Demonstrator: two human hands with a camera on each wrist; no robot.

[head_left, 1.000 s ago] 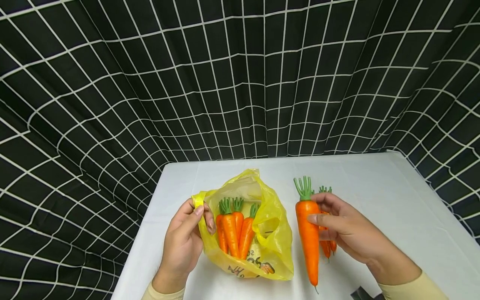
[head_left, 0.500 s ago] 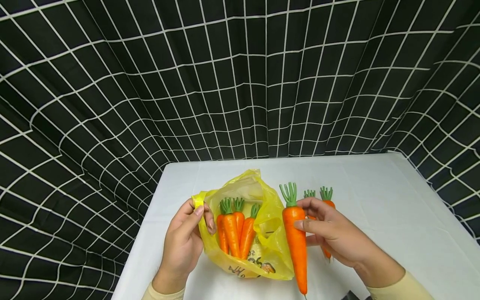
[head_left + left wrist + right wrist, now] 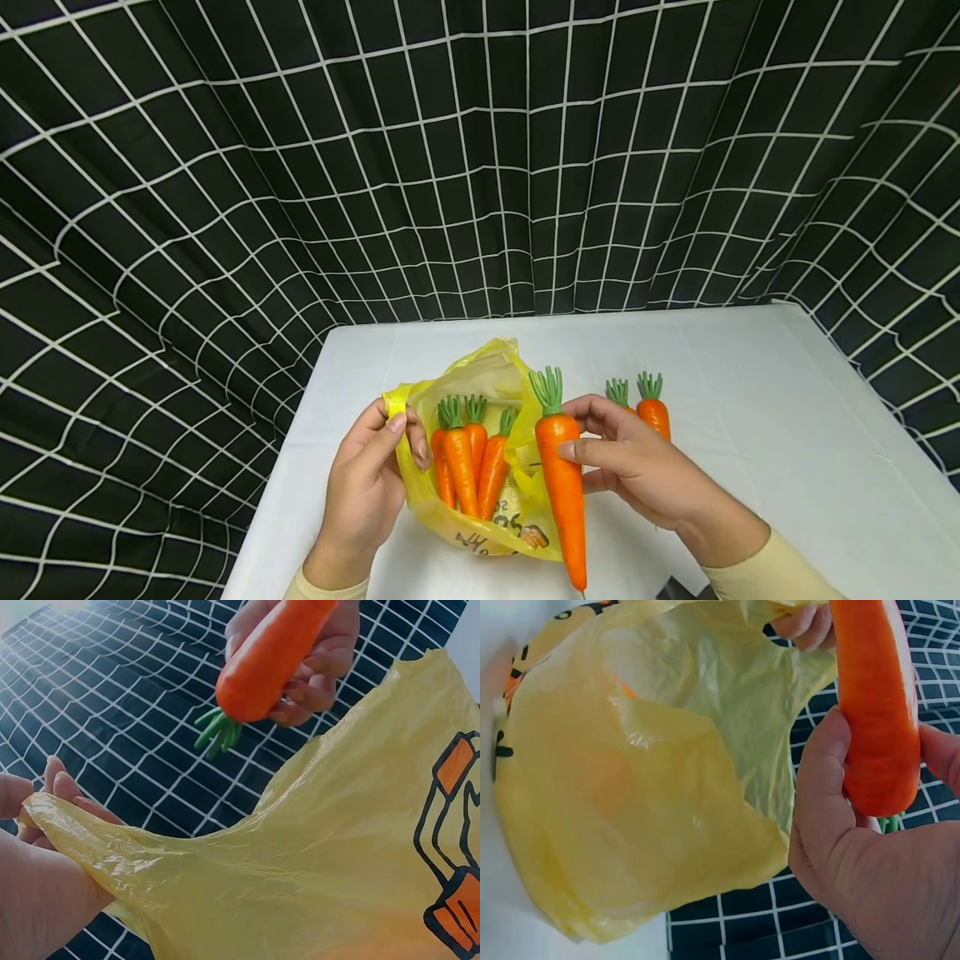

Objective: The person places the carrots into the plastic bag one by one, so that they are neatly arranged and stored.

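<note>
Carrot (image 3: pixel 562 492) sits right of centre in the lower frame, gripped between thumb and fingers of the right hand (image 3: pixel 637 467), leafy end up, thin tip almost at the bottom edge. Left hand (image 3: pixel 367 475), lower left of centre, pinches the handle of a yellow bag (image 3: pixel 521 458), mouth held wide. Bag's right edge is partly behind the carrot in the head view; left wrist view shows a gap between carrot and rim, grid cloth (image 3: pixel 450 208) visible through it. Four bagged carrots (image 3: pixel 461 471) lean inside the left half, green tops up, some room inside to their right. Two loose carrots (image 3: pixel 655 414) lie behind the right hand, partly hidden. White table (image 3: pixel 742 392): far edge runs across mid-frame just below the cloth, left edge slants to lower left, widest bare stretch at right. Dark object at the bottom edge by the right sleeve, cut off, can't identify.

Versus one second ago: right hand and carrot are farther left, from apart from the bag to overlapping its right side; loose carrots' tops show more. Left hand, bag and its contents look about the same.
</note>
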